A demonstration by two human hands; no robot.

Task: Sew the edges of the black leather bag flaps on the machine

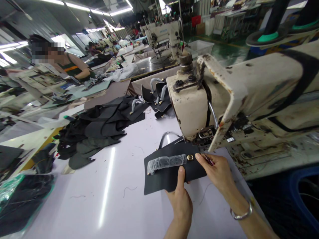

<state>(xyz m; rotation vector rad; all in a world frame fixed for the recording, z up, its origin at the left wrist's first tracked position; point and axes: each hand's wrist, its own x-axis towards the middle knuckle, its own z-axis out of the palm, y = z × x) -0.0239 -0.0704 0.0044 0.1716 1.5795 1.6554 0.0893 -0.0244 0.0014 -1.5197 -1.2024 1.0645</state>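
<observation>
A dark leather-like bag panel [164, 181] lies tilted between my hands, its upper edge close to the head of the sewing machine [189, 109]. Across it runs a handle wrapped in clear plastic [166, 162], with a gold clasp [190, 157] at its right end. My left hand [179, 196] grips the lower edge, thumb on top and fingers underneath. At the right end, my right hand [214, 169] pinches the panel, and a small dark reddish tool, partly hidden, shows in its fingers. Behind the panel another plastic-wrapped handle [168, 135] curves up.
A heap of dark cut pieces [99, 129] lies to the left on the white table [84, 205]. More panels with wrapped handles [159, 99] sit behind. A plastic-covered dark bundle [22, 199] is at lower left. A co-worker [72, 66] sits at far left.
</observation>
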